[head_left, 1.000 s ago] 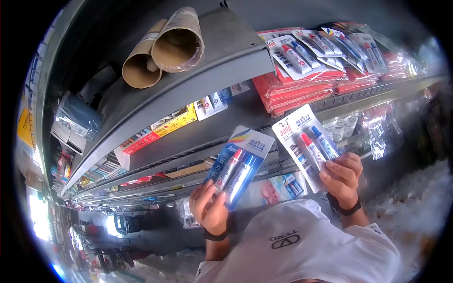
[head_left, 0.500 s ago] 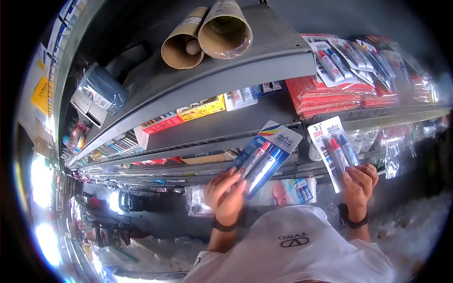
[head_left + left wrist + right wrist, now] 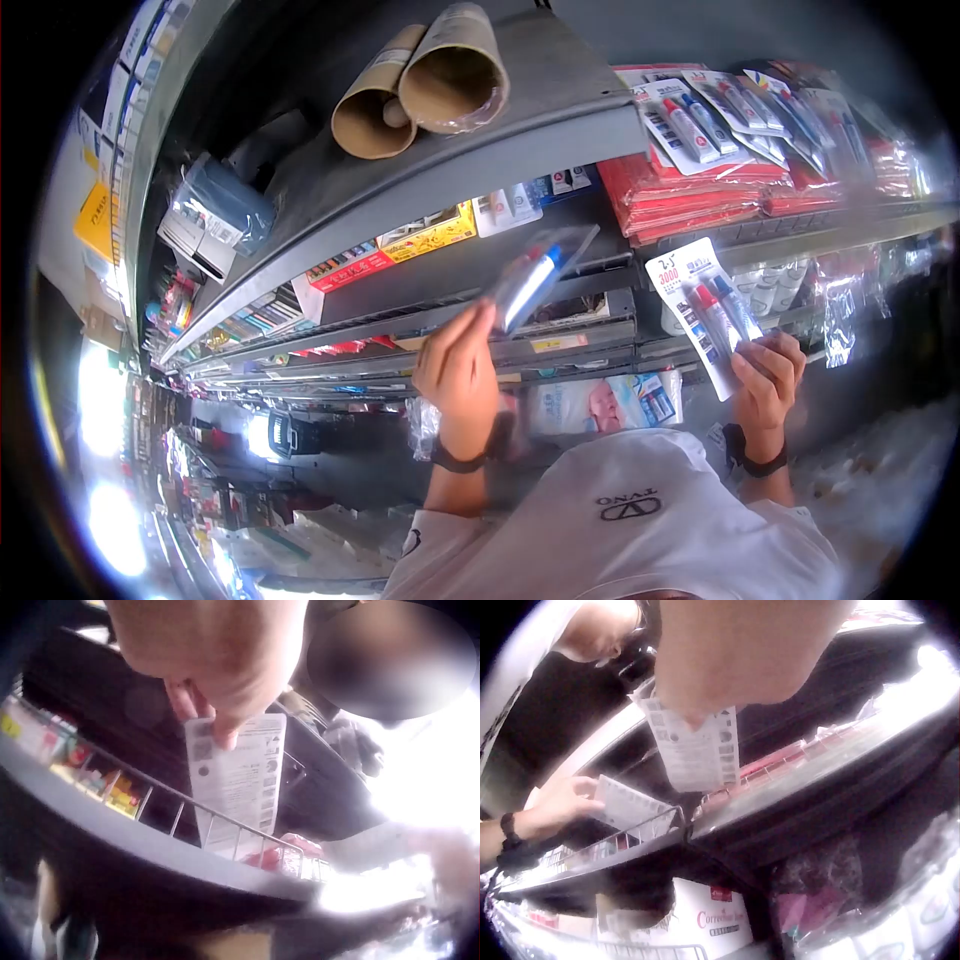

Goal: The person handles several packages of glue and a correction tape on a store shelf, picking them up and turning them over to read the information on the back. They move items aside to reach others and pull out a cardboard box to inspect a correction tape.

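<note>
My left hand point(image 3: 460, 365) pinches the lower end of a blister card of two glue tubes point(image 3: 535, 285), one red-capped and one blue-capped, tilted and blurred. In the left wrist view the printed white back of this glue card point(image 3: 236, 784) faces the camera, close to the shelf's wire rail. My right hand point(image 3: 770, 375) grips a second, white glue card point(image 3: 708, 315) by its lower corner, its red- and blue-capped tubes facing up. The right wrist view has the back of this white card point(image 3: 697, 754), with the left hand's card point(image 3: 634, 806) beyond it.
Several similar glue cards point(image 3: 690, 125) lie on stacked red packets point(image 3: 690, 200) at the right of the shelf. Cardboard tubes point(image 3: 375, 110) sit on the upper shelf. Below it stand a yellow box point(image 3: 430, 232) and a red box point(image 3: 350, 270). A wire rail point(image 3: 176, 817) edges the shelf.
The left hand has turned, tipping its glue card from face-on to a steep slant. The right hand still holds its card face up. Earlier the whole head view swung, shifting the shelves rightward.
</note>
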